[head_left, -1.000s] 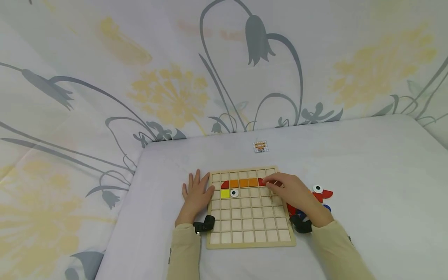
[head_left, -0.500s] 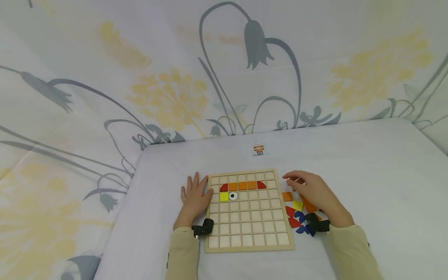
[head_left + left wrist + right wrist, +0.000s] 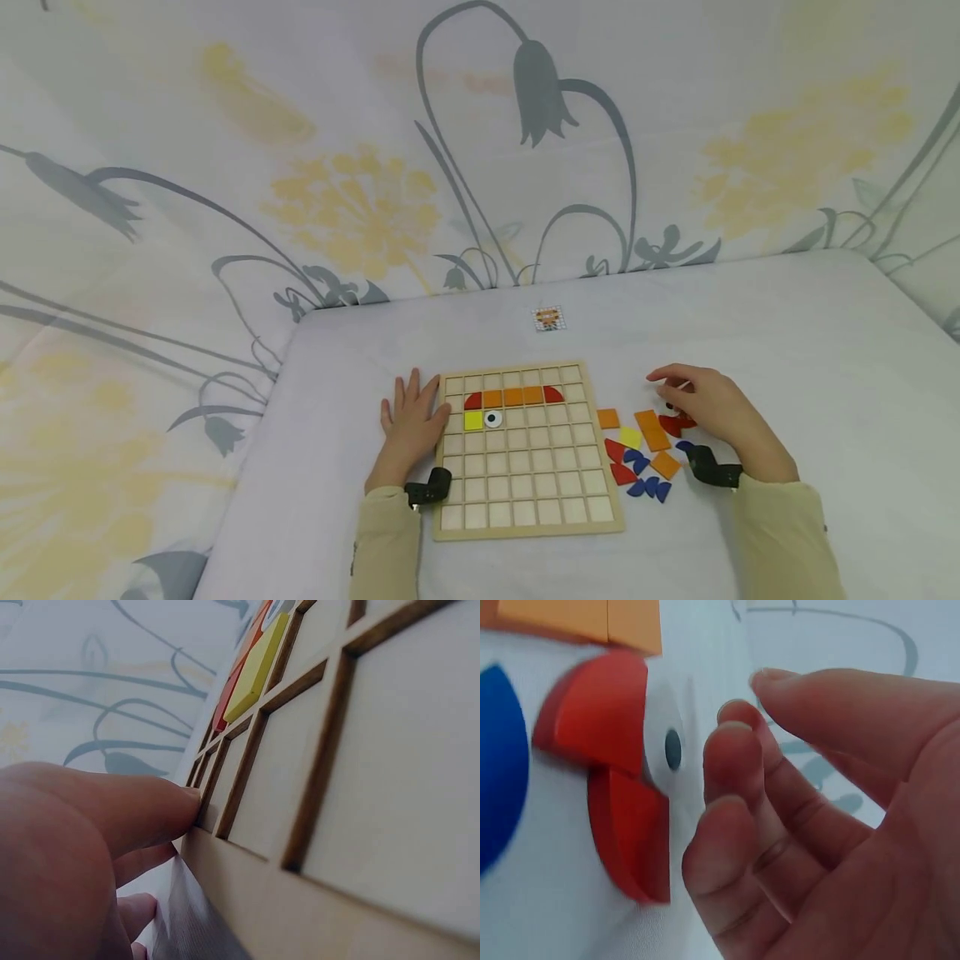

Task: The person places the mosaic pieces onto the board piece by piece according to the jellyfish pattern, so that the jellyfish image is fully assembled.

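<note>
My left hand point(image 3: 408, 429) lies with fingers spread at the left edge of the wooden grid board point(image 3: 525, 483); its thumb point(image 3: 161, 814) presses the rim. Set in the board's second row are a red quarter-circle piece point(image 3: 552, 394) at the right, another at the left, and orange squares point(image 3: 513, 397) between them. Below sit a yellow square point(image 3: 473, 420) and a round eye piece point(image 3: 492, 418). My right hand point(image 3: 708, 404) hovers beside the loose pieces, fingers loosely bent, holding nothing. Close to its fingertips are red quarter-circles point(image 3: 600, 712) and a second eye piece point(image 3: 673, 746).
Right of the board lie loose orange squares point(image 3: 652, 431), a yellow square point(image 3: 631, 437), red pieces point(image 3: 622, 474) and several blue quarter-circles point(image 3: 663, 492). A small printed pattern card point(image 3: 548, 318) lies beyond the board. A flower-patterned cloth point(image 3: 360, 208) hangs behind the table.
My right hand has let go of the red quarter-circle at the right end of the orange row and moved right, uncovering the loose pieces. The left hand stays at the board's edge.
</note>
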`<state>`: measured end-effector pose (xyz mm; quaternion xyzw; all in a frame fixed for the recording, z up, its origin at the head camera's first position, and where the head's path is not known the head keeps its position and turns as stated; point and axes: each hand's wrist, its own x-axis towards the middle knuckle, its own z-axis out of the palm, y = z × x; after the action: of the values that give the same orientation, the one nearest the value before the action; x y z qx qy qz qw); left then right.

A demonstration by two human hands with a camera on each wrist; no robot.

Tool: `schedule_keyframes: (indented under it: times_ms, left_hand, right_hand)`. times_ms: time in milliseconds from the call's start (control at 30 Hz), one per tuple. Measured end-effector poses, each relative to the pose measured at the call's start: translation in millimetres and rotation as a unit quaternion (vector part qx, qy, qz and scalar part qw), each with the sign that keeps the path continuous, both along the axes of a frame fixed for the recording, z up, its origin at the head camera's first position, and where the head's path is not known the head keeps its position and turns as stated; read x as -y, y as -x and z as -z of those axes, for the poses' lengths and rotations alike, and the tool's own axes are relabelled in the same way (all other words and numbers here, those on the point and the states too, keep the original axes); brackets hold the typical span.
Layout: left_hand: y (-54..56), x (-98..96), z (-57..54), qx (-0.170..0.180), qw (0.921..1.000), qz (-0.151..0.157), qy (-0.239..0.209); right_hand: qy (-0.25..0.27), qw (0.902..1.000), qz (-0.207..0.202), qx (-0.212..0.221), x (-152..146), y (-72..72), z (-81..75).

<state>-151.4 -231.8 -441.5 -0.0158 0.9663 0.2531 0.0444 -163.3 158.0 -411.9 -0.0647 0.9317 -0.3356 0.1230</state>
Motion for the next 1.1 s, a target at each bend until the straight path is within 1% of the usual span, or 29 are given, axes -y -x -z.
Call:
schedule_keyframes:
  times_ms: [267, 433, 533, 700, 933, 1100]
  left_hand:
    - [-0.6, 2.8, -0.6, -0.001, 1.0000, 0.004, -0.003]
    - [0.4, 1.9, 1.0, 0.002, 0.9999, 0.011, -0.006]
    - [0.1, 2.1, 1.1, -0.001, 0.9999, 0.012, -0.010]
    - [-0.6, 2.0, 0.1, -0.003, 0.9998, 0.011, -0.014]
    - [-0.8, 1.7, 0.8, -0.004, 0.9999, 0.009, -0.013]
    - [-0.8, 1.2, -0.2, 0.001, 0.9999, 0.008, -0.009]
  right_hand:
    - [-0.015, 0.9995, 0.017, 0.022, -15, -0.7, -2.5]
    - [-0.024, 0.9987, 0.016, 0.042, -17, -2.3, -1.0]
    - [-0.044, 0.9977, 0.014, 0.050, -15, -1.9, 0.0]
    - [-0.068, 0.9963, 0.010, 0.052, -11, -0.5, 1.9]
    - [-0.057, 0.9977, 0.008, 0.036, -4, -0.7, 2.5]
    - [-0.061, 0.9968, 0.014, 0.049, 0, -0.2, 1.9]
